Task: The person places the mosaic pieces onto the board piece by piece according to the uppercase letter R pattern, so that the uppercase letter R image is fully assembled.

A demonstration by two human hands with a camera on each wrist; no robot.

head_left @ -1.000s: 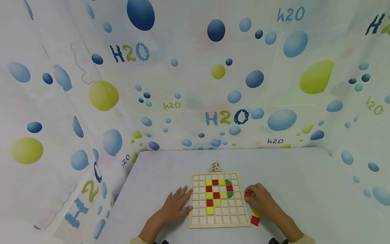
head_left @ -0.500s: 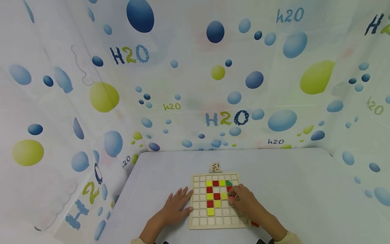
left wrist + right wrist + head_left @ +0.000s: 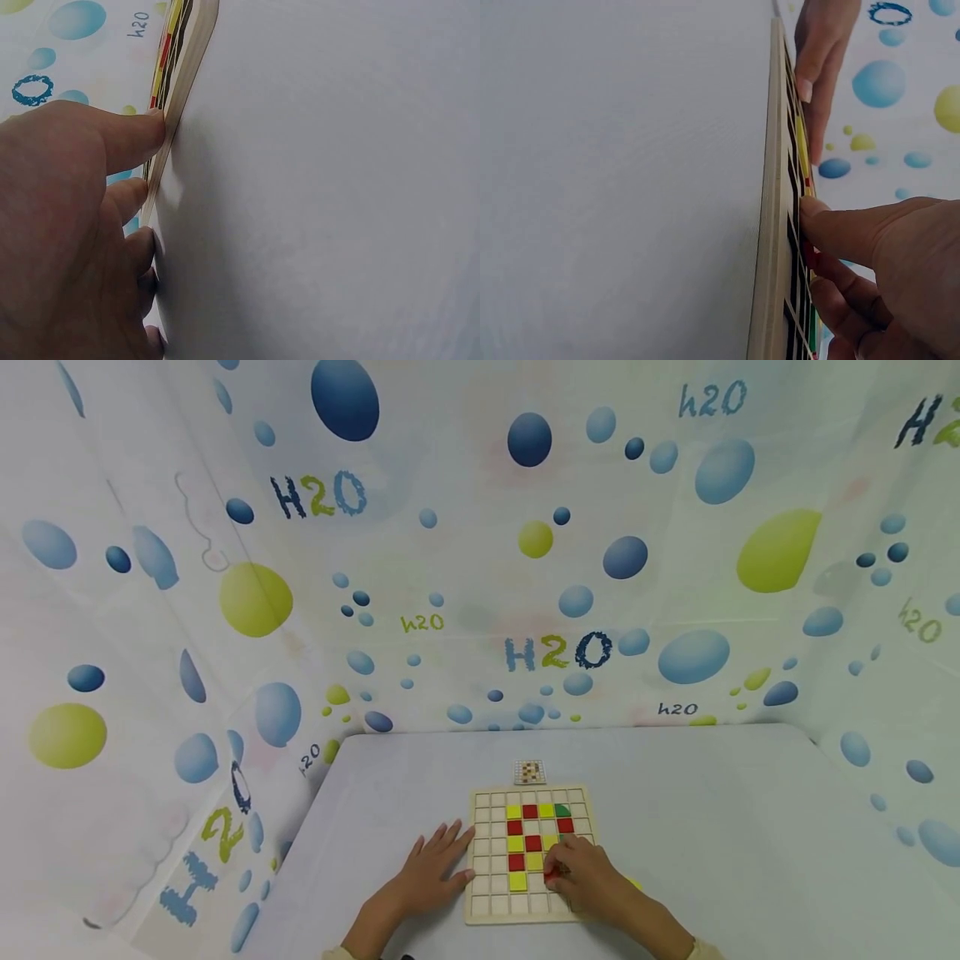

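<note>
Risk: red tile (image 3: pixel 551 877) pinched in right grip (image 3: pixel 588 881) may jam tilted in its cell | released left grip (image 3: pixel 435 868) steadies board (image 3: pixel 495 902) at 9 o'clock; slipping shifts the grid on desk (image 3: pixel 712 810).

**Fingers on the grid board's edge**

The wooden grid board (image 3: pixel 771 225) is seen edge-on against the white table (image 3: pixel 615 180). The right hand (image 3: pixel 889 281) fills the near corner, its fingertips (image 3: pixel 814 214) pressed onto the board's face, with a sliver of a red tile (image 3: pixel 808 255) showing under them. A yellow tile (image 3: pixel 801 146) sits in the grid farther along. At the far end, the left hand (image 3: pixel 821 45) rests its fingers on the board's edge.
</note>
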